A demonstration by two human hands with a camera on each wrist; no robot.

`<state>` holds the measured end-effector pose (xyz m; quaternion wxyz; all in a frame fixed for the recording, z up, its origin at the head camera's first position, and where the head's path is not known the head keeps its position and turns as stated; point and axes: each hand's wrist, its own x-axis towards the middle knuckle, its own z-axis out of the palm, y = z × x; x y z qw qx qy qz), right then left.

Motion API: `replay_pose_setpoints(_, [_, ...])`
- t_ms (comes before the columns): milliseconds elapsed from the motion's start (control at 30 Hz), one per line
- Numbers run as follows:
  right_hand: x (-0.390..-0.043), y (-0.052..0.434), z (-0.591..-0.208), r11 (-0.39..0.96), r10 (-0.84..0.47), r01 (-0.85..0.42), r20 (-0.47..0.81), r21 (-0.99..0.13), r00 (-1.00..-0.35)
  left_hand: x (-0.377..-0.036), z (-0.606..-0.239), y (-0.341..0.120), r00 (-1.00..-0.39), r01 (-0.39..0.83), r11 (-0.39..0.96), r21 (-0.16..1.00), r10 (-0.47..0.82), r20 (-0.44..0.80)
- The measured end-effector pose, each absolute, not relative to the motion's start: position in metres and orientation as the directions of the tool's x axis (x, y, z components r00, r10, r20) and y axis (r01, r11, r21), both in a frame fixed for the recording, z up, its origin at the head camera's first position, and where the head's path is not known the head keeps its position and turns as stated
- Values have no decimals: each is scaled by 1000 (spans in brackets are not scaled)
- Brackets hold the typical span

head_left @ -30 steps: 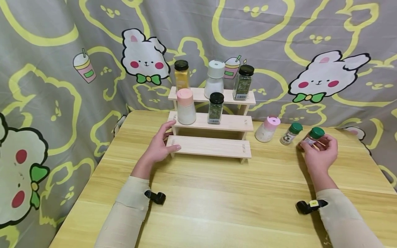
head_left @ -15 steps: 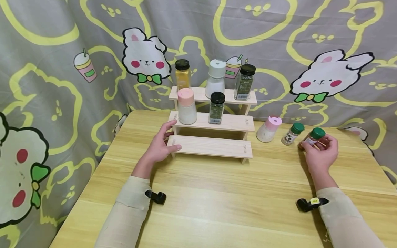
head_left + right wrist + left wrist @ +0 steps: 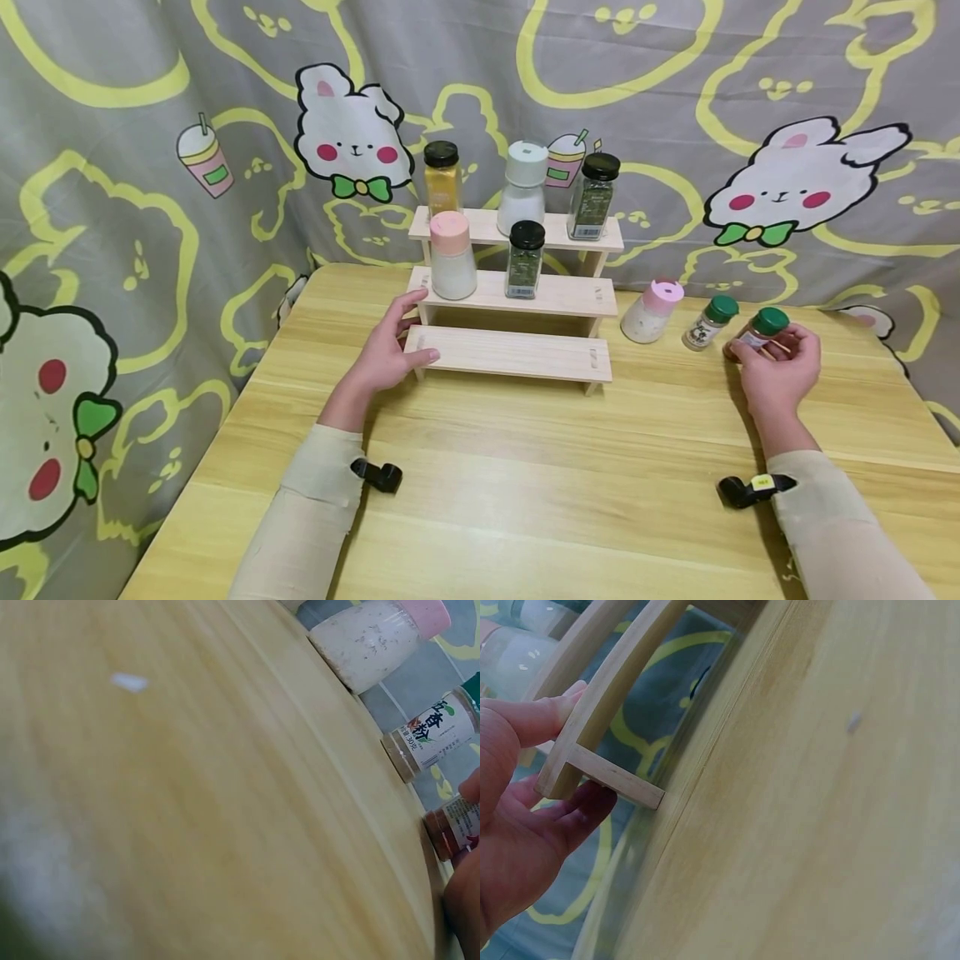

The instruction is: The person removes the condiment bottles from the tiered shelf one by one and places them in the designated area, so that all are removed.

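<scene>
My left hand (image 3: pixel 386 354) grips the left end of a three-tier wooden spice rack (image 3: pixel 510 354) at its lowest step. In the left wrist view the thumb (image 3: pixel 544 716) lies on the board and the other fingers curl under it beside the leg. At the right, my right hand (image 3: pixel 780 371) holds a green-capped spice jar (image 3: pixel 752 339) of reddish-brown powder, standing on the table. Left of it are a second green-capped jar (image 3: pixel 701 335) with a white label and a pink-capped shaker (image 3: pixel 647 321). The right wrist view shows only part of the right hand.
On the rack's middle step stand a pink-capped shaker (image 3: pixel 453 267) and a black-capped herb jar (image 3: pixel 523 267). The top step carries a yellow spice jar (image 3: pixel 443 187), a white-capped shaker (image 3: pixel 522 196) and another herb jar (image 3: pixel 592 204). A patterned curtain (image 3: pixel 637 83) hangs behind the table (image 3: pixel 540 492).
The head view has shifted very slightly. Both hands keep the same hold, and the rack and jars stay where they were.
</scene>
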<state>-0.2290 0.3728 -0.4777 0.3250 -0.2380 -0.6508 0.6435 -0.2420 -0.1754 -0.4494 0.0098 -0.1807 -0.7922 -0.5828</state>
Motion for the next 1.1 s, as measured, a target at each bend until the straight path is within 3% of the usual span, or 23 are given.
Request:
replay_pose_setpoints(533, [-229,373,-480,39,706,-133,121,-990,-697,-241,-447,-176,-935,291,247,924,278,220])
replay_pose_setpoints(800, [-224,375,-480,43,702,-70,80,-997,-708,-240,-448,-175,-940,284,272,920,269,211])
replay_pose_setpoints(1100, [-218,376,-476,-40,698,-77,27,-996,-715,-241,-448,-176,-939,286,270,919,269,213])
